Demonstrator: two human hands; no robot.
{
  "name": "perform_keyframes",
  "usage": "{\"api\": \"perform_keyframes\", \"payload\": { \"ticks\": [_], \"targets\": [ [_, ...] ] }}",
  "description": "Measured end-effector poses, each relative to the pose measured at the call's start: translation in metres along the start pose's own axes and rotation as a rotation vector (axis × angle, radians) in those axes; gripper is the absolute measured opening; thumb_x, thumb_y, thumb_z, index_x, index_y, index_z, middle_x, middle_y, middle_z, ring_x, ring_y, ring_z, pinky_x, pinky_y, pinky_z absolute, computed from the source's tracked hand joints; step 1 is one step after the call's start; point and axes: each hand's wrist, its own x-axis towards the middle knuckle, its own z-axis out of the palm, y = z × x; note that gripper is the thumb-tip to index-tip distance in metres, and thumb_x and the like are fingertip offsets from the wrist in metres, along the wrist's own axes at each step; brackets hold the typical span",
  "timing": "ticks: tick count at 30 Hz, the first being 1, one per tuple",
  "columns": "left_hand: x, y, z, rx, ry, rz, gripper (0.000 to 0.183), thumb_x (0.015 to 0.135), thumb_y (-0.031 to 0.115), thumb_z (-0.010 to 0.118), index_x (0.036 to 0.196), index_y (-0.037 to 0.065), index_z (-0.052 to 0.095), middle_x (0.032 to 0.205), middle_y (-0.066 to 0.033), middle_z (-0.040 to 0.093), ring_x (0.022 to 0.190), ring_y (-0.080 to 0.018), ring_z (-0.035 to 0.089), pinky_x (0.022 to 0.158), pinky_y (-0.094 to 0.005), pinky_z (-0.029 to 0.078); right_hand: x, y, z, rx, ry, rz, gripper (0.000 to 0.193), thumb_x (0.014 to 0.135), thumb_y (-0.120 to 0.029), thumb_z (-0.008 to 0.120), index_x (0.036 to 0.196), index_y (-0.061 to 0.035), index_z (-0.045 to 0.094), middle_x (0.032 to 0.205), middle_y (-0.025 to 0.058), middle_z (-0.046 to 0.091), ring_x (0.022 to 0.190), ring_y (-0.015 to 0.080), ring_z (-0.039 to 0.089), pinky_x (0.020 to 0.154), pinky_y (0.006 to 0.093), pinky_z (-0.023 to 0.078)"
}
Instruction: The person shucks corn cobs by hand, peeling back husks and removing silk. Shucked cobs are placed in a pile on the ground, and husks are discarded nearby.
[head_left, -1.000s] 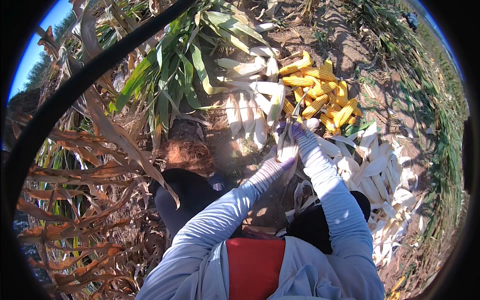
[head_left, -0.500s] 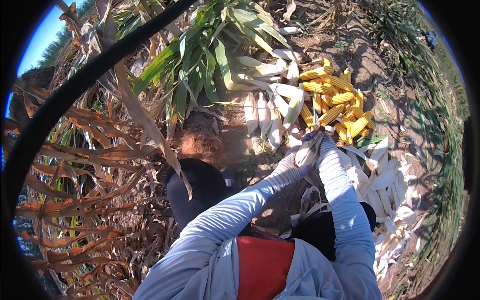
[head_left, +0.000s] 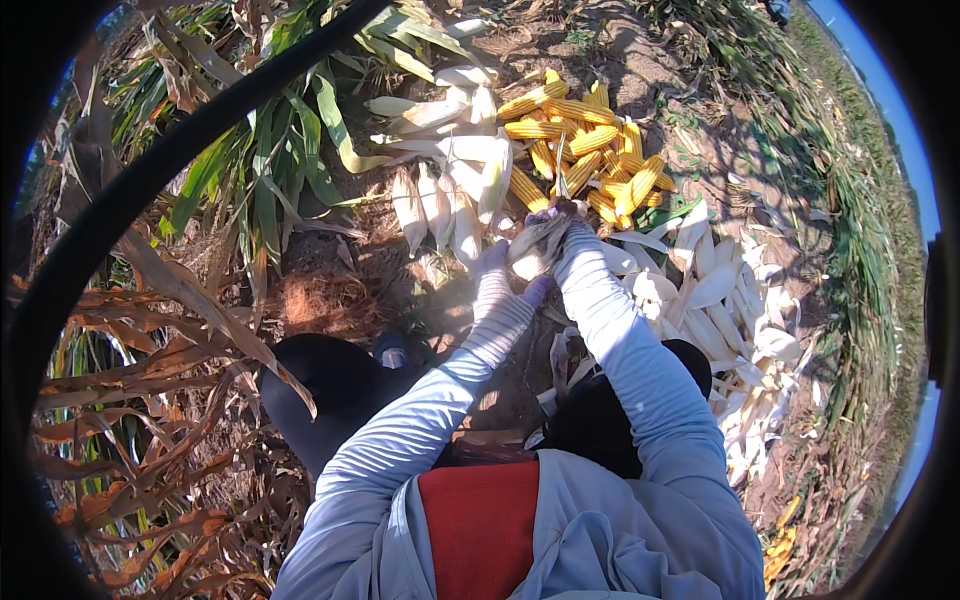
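Both hands are together in front of my body, closed around a corn ear in its pale, dry husk [head_left: 537, 250]. My left hand [head_left: 500, 272] wraps its lower left side. My right hand [head_left: 577, 238] grips near its upper end, where the fingers are partly hidden by the husk. Just beyond them lies a heap of bare yellow corn cobs [head_left: 590, 140]. Several unhusked ears [head_left: 440, 210] rest on the soil to the left of that heap.
Stripped white husks [head_left: 715, 290] are piled to the right, beside my right forearm. Green corn leaves [head_left: 265, 170] lie at the upper left, and dry brown stalks [head_left: 150, 400] crowd the left side. A dark strap or bar [head_left: 190, 150] crosses the upper left. More yellow cobs [head_left: 782, 545] show at the lower right.
The view has turned to the right, so the whole scene sits further left and higher. Both hands stay on the same husked ear, with little visible difference in their grip.
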Motion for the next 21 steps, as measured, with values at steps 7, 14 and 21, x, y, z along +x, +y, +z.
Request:
{"api": "perform_keyframes", "payload": {
  "ticks": [7,14,21],
  "targets": [
    [0.018,-0.02,-0.018,-0.003,-0.336,-0.315,0.077,0.071,0.037,0.067,0.127,-0.001,0.03,0.114,-0.0152,0.047,0.102,-0.0251,0.048,0.086,-0.0323,0.04,-0.038,0.017,0.057,-0.012,0.161,-0.094,0.024,0.091,-0.023,0.044,0.071,-0.0103,0.048,0.057,0.0021,0.046,0.055,0.0185,0.046,0.061,0.0336,0.044],
    [0.018,-0.07,0.001,-0.806,-0.099,-0.45,0.045,0.089,0.035,0.043,0.12,0.002,0.038,0.101,-0.0109,0.048,0.087,-0.0179,0.048,0.077,-0.029,0.041,-0.035,0.016,0.051,0.159,0.014,0.043,0.025,0.088,-0.026,0.046,0.066,-0.0152,0.044,0.053,-0.0055,0.036,0.05,0.0107,0.036,0.052,0.0267,0.034],
    [0.041,-0.099,0.007,-0.227,-0.112,0.14,0.053,0.084,0.045,0.052,0.117,0.005,0.044,0.104,-0.0097,0.053,0.089,-0.0218,0.054,0.077,-0.0329,0.045,-0.038,0.002,0.047,0.23,0.032,0.111,0.027,0.091,-0.034,0.043,0.073,-0.0144,0.048,0.055,-0.0028,0.037,0.043,0.0124,0.032,0.042,0.0273,0.032]
  ]
}}
